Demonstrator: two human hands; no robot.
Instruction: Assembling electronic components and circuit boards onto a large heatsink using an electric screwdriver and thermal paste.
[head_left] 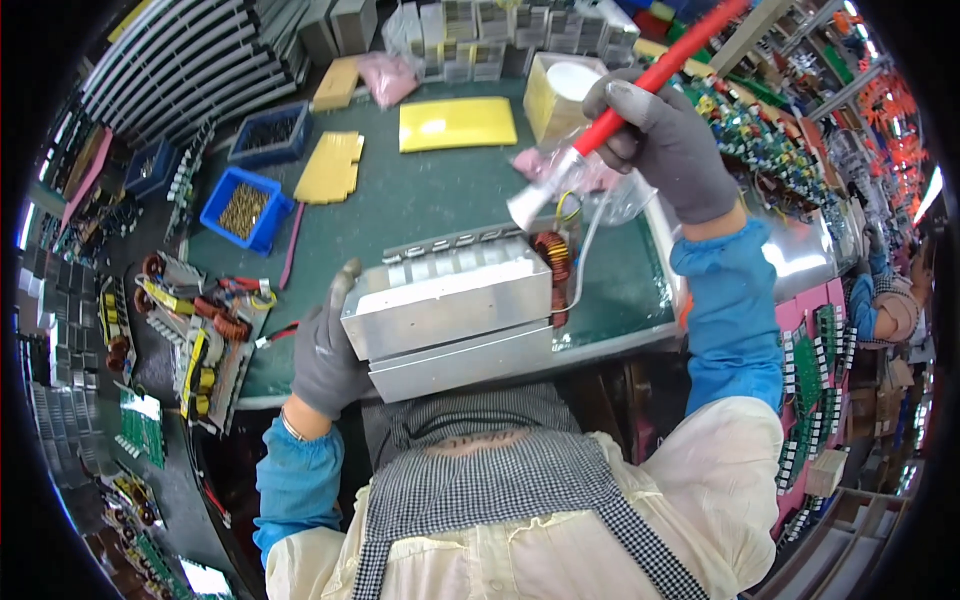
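My left hand (328, 352), in a grey glove, grips the left end of a silver metal housing (455, 318) tilted up at the table's near edge. A smooth white layer covers part of its upper face. Along its far side runs a strip with several metal clips or parts (460, 243), and at its right end sits a copper-wound coil (553, 262). My right hand (668, 140), gloved too, is raised beyond the housing's right end. Its fingers are closed round the red handle of a brush (600, 130), whose white bristles point down left, apart from the housing.
A blue bin of brass-coloured screws (243, 210) stands at left, with a dark-filled bin (270, 135) behind it. Wired circuit assemblies (205, 330) lie on the left. Yellow sheets (457, 124), a box with a white roll (570, 85) and pink bags (387, 78) line the back.
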